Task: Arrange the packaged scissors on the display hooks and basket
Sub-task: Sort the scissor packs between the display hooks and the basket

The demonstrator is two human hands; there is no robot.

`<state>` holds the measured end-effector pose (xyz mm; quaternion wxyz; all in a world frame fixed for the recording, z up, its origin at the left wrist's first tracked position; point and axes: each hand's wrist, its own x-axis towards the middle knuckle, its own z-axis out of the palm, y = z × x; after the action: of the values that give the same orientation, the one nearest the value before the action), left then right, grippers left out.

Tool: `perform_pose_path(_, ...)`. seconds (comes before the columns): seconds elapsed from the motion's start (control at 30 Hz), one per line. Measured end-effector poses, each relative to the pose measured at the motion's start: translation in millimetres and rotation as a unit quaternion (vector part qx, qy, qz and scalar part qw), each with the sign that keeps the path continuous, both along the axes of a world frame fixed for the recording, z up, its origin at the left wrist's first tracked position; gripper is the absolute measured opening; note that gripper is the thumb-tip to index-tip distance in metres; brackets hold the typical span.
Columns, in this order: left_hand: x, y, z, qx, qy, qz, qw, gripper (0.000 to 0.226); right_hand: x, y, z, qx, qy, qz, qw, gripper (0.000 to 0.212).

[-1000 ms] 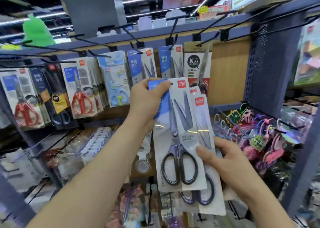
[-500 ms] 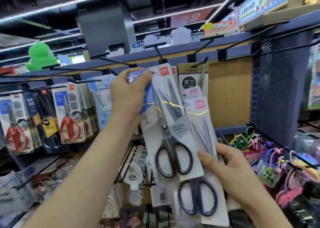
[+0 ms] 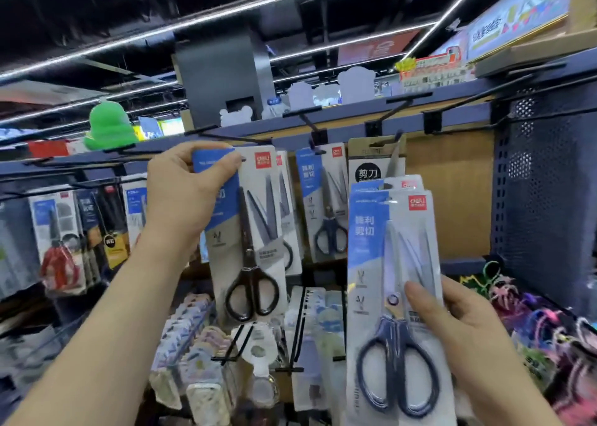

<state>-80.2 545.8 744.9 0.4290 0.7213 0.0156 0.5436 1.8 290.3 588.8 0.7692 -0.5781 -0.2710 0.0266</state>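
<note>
Blue-and-white card backs every pack here; the pack of black-handled scissors [image 3: 258, 231] sits just left of the frame's centre, with a blue band down its left side, a red brand tag at its top right corner, long blades pointing up under clear plastic and looped handles at the bottom; it is nearly upright, slightly tilted, with its top edge right under a black display hook [image 3: 232, 137] on the shelf rail; whether the hook passes through the card cannot be told. From the lower left the left hand [image 3: 187, 196] reaches up on a diagonally stretched forearm; it pinches the pack's upper left blue corner, thumb across the front, fingers curled over the top edge and behind the card.

At the lower right of the frame stands a second pack [image 3: 387, 264], upright, with dark blue handles and the same blue band and red tag; another card of the same kind [image 3: 387, 183] sits directly behind it, only its top showing above. From the lower right the right hand [image 3: 458, 328] grips this pair at the right edge; its thumb presses flat on the front beside the scissors' pivot, and the other fingers are hidden behind the card.

Between the two held packs a matching pack [image 3: 323, 206] hangs from the rail, just beside a brown-card pack [image 3: 371, 164].
</note>
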Motion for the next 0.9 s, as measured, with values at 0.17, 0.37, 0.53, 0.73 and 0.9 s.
perform_pose_path(0.17, 0, 11, -2, -0.064, 0.003, 0.008, 0.998, 0.012, -6, 17, 6, -0.021, -0.006, 0.024, 0.999, 0.023)
perform_pose_path(0.37, 3, 26, 8, -0.085, 0.056, -0.02, 0.995, 0.007, -12, 41, 10, -0.016, -0.039, 0.052, 0.998, 0.043)
perform_pose_path(0.53, 17, 28, 9, -0.118, 0.103, -0.064, 0.986, 0.019, -17, 57, 17, -0.03, -0.057, 0.095, 0.993, 0.026)
perform_pose_path(0.73, 29, 31, -16, -0.099, 0.123, -0.011, 0.987, 0.028, -14, 76, 17, -0.039, -0.077, 0.068, 0.994, 0.027)
perform_pose_path(0.9, 24, 32, -70, -0.071, 0.033, 0.097, 0.992, 0.036, -7, 77, 7, -0.033, -0.073, 0.027, 0.996, 0.064)
